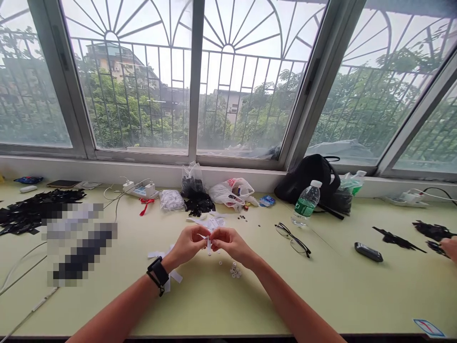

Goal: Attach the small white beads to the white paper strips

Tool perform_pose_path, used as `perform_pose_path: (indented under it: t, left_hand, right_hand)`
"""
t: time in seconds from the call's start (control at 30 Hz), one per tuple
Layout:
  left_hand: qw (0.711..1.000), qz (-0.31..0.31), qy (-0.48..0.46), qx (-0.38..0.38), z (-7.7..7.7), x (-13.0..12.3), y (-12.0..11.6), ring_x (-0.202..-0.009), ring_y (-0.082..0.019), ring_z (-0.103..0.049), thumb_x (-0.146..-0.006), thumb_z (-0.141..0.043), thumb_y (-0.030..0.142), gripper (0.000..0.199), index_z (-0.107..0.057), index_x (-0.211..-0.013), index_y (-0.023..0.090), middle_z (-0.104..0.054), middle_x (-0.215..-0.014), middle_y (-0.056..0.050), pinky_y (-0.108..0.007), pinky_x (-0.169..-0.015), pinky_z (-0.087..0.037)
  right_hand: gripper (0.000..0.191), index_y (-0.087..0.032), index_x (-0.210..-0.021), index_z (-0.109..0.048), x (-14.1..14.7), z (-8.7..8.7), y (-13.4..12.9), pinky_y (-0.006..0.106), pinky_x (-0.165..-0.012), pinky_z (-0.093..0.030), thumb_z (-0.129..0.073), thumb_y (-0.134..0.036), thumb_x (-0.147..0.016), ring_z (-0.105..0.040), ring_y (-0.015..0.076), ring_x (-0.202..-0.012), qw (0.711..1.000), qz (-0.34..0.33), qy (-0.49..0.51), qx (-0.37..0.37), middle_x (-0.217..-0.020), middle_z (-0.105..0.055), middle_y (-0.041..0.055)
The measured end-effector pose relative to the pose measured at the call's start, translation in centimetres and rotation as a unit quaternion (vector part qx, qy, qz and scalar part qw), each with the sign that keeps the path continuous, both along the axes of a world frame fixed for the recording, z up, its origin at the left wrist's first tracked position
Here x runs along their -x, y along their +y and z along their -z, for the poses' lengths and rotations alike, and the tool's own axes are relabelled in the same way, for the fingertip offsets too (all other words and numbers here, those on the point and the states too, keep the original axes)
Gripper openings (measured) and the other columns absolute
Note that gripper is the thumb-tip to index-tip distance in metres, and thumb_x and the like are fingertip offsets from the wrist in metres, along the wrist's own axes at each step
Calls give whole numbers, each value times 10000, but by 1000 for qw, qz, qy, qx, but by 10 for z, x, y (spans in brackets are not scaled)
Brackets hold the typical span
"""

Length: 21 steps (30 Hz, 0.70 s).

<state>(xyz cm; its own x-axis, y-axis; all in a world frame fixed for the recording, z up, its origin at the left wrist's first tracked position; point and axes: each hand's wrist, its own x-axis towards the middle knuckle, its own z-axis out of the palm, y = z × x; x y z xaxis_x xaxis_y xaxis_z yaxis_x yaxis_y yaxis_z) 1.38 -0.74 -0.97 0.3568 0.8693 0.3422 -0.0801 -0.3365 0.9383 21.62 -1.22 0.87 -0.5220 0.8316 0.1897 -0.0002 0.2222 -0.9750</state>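
My left hand [189, 244] and my right hand [230, 242] meet over the table, fingers pinched together on a small white strip [209, 246] that hangs between them. A dark watch is on my left wrist. Behind the hands lies a pile of white strips [216, 222]. More white pieces [175, 275] are spread beside and under my left hand. Several small white round pieces [234, 271] sit in a cluster below my right hand. The fingertips partly hide the upper end of the strip.
Black strips [39, 207] lie at the left, near cables. Bags, a power strip [143, 191] and a black bag [303, 181] line the window. Glasses [293, 240], a bottle [307, 204] and a black object [368, 252] stand or lie right. Another person's hand [450, 247] shows at the right edge.
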Motion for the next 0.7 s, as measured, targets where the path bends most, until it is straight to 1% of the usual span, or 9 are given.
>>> perform_pose_path:
  t: [0.07, 0.13, 0.2, 0.27, 0.37, 0.47, 0.5, 0.63, 0.7]
  left_hand:
    - [1000, -15, 11, -10, -1, 0, -2, -716, -184, -718, -803, -789, 269, 169, -760, -907, 139, -770, -866, -82, -270, -644, -549]
    - [999, -26, 23, -18, -2, 0, -3, -730, -197, -721, -799, -771, 253, 139, -772, -882, 142, -778, -850, -86, -273, -647, -549]
    - [998, -30, 44, -27, -3, 1, -4, -740, -204, -722, -803, -745, 244, 126, -791, -868, 146, -789, -854, -91, -272, -648, -547]
    - [996, -34, 69, -34, -4, 2, -5, -728, -202, -716, -810, -720, 240, 138, -810, -864, 151, -795, -848, -92, -268, -635, -538]
    - [994, -43, 91, -37, -4, 2, -5, -669, -187, -691, -780, -710, 210, 137, -818, -838, 152, -784, -774, -74, -258, -601, -517]
    - [994, -44, 97, -37, -5, 1, -6, -630, -174, -669, -752, -697, 175, 139, -813, -822, 147, -770, -734, -60, -252, -583, -503]
    - [993, -47, 101, -40, -5, 1, -6, -628, -172, -666, -750, -684, 165, 147, -812, -820, 146, -771, -738, -60, -249, -579, -496]
    - [990, -54, 118, -52, -6, 1, -8, -660, -181, -684, -760, -648, 146, 166, -806, -811, 148, -780, -762, -67, -246, -587, -485]
    - [990, -52, 123, -53, -5, 1, -8, -670, -189, -694, -760, -649, 147, 158, -801, -804, 148, -780, -761, -69, -252, -598, -491]
  right_hand:
    - [312, -170, -929, -685, 0, -3, -3, 342, -777, -541, -776, -460, -855, -664, 191, -817, 1000, -6, -6, -4, -883, -709, 56]
    - [365, -181, -935, -658, 0, -3, -4, 313, -730, -531, -843, -460, -789, -651, 181, -794, 1000, -4, -25, -16, -874, -693, 36]
    - [448, -192, -927, -636, 0, 0, -4, 280, -660, -511, -919, -445, -689, -626, 166, -744, 998, 10, -58, -31, -837, -662, 7]
    - [477, -197, -912, -633, 0, 5, -2, 262, -607, -487, -935, -460, -653, -597, 151, -691, 993, 37, -96, -54, -800, -637, -10]
    - [405, -194, -884, -651, 1, 9, 1, 257, -576, -463, -849, -522, -753, -580, 143, -651, 984, 65, -138, -88, -792, -652, 5]
    - [376, -189, -860, -661, 0, 8, 1, 256, -568, -450, -763, -550, -835, -578, 144, -644, 981, 58, -153, -105, -787, -668, 20]
    - [377, -189, -856, -661, -1, 8, 1, 255, -570, -446, -771, -549, -828, -573, 142, -642, 980, 53, -155, -109, -777, -661, 15]
    - [414, -194, -830, -648, 0, 8, 0, 251, -583, -430, -881, -515, -711, -532, 128, -636, 976, 45, -159, -141, -760, -621, -13]
    - [404, -193, -800, -636, 1, 10, 0, 252, -586, -417, -861, -522, -734, -511, 128, -638, 973, 52, -159, -156, -746, -608, -15]
